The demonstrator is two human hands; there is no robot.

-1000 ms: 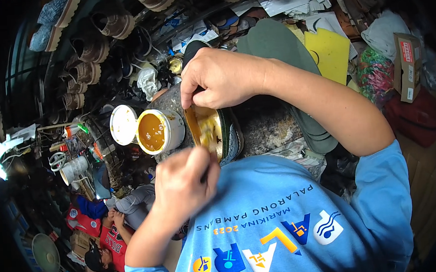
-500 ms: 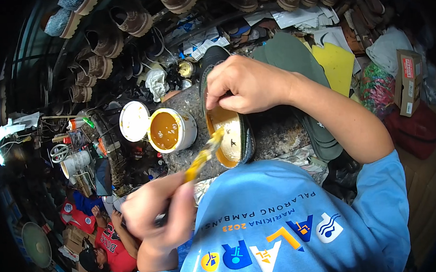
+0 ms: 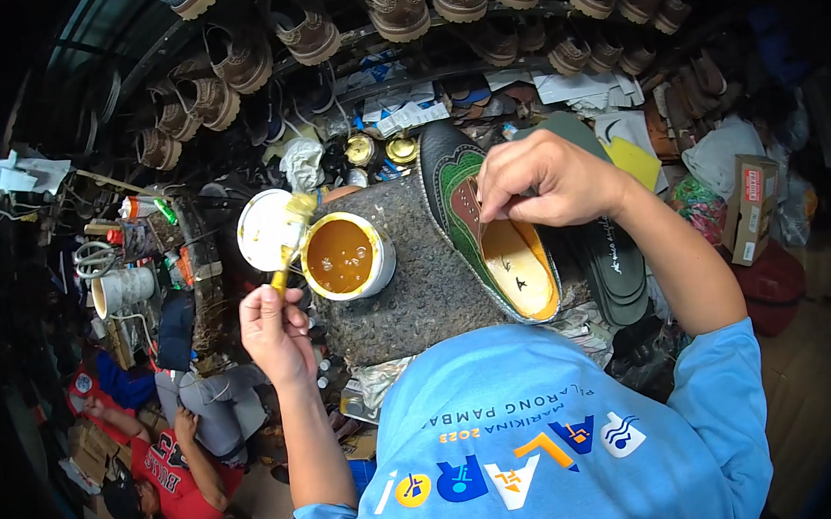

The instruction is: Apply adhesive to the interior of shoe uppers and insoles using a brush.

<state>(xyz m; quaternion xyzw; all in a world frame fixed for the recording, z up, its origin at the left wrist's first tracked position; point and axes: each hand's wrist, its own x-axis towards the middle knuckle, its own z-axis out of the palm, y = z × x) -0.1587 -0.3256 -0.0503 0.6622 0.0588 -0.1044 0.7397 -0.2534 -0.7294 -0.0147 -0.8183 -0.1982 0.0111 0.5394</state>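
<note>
My left hand [image 3: 278, 334] is closed round the yellow handle of a glue-smeared brush [image 3: 292, 252]. The bristles are held over a white round lid [image 3: 256, 238], beside a white tub [image 3: 385, 272] of amber liquid that looks like glue. On the stone block, a green, brown and black shoe [image 3: 459, 196] lies with its toe pointing away from me. A pale insole with dark marks and a yellowish inner edge shows in its opening. At the front of that opening, my right hand [image 3: 545, 177] pinches the shoe's upper, its fingertips partly hidden.
The dark stone block [image 3: 391, 322] carries the tub and the shoe. Dark green sole-shaped sheets [image 3: 614, 277] lie to the right, near a cardboard box [image 3: 751, 209]. Brown shoes [image 3: 305, 30] line racks at the back. Small open tins [image 3: 361, 150] stand behind the block. A person in red [image 3: 178, 479] sits at lower left.
My left hand has carried the brush from inside the shoe leftward to the lid beside the tub. The shoe has tipped to show its patterned upper, and the view has shifted.
</note>
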